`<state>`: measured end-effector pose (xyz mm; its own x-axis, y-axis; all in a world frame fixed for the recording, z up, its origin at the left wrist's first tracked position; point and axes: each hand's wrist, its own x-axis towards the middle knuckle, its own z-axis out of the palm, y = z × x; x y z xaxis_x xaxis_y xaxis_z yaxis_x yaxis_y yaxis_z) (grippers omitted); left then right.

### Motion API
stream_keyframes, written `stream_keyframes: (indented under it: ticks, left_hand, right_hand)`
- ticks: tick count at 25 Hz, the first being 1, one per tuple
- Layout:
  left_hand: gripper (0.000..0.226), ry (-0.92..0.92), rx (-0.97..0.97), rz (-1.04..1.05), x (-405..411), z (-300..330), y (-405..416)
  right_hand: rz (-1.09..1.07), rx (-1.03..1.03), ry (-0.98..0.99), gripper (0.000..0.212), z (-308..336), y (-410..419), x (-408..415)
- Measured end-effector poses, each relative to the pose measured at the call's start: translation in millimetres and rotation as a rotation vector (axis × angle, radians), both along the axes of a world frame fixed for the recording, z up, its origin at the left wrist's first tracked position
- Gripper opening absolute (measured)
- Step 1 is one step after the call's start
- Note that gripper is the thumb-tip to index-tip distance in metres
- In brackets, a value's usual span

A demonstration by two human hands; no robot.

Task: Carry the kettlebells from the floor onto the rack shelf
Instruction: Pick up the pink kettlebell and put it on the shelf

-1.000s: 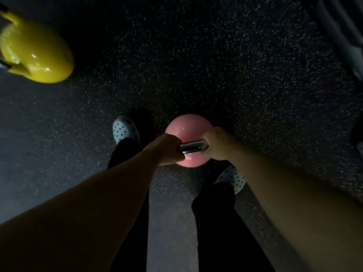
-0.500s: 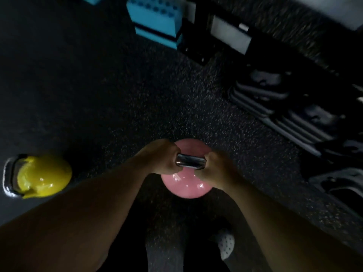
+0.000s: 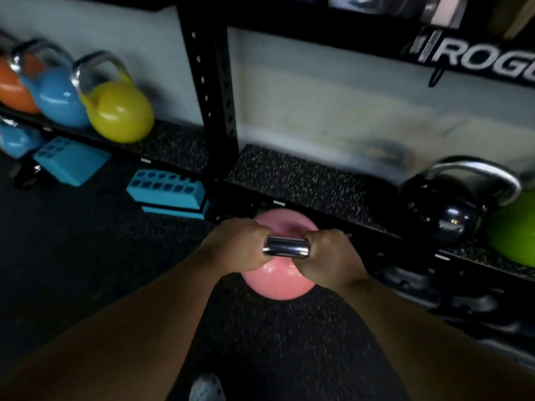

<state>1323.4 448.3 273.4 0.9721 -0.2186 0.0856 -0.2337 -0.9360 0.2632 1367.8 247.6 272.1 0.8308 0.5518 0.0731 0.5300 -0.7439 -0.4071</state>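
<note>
A pink kettlebell (image 3: 278,285) with a shiny steel handle hangs off the floor in front of me. My left hand (image 3: 234,246) grips the left end of the handle and my right hand (image 3: 328,257) grips the right end. The bell is just in front of the rack shelf (image 3: 304,175), a black speckled mat surface, at about the level of its front edge. On the shelf's left part stand a yellow kettlebell (image 3: 120,111), a blue one (image 3: 59,95) and an orange one (image 3: 13,88). At the right stand a black kettlebell (image 3: 454,215) and a green one (image 3: 514,230).
A black perforated rack upright (image 3: 214,91) rises just left of the pink bell. Two turquoise blocks (image 3: 166,192) (image 3: 69,160) lie on the floor by the shelf's edge. Dark weight plates (image 3: 428,287) are stacked under the shelf at right. My shoe (image 3: 207,387) shows at the bottom.
My view has swung up from the floor to the rack. Both hands have lifted the pink kettlebell and carried it toward the shelf. The yellow kettlebell on the floor has left the view.
</note>
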Motion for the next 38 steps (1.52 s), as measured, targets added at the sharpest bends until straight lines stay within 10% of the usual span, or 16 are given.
stream_keyframes:
  ticks: [11, 38]
  left_hand:
    - [0.021, -0.246, 0.175, -0.119, 200, 30, 63]
    - [0.023, -0.026, -0.143, -0.019, 340, 14, 65]
  right_hand:
    - [-0.299, 0.102, -0.198, 0.005, 23, 72, 157]
    - [-0.507, 0.165, -0.086, 0.005, 11, 94, 279]
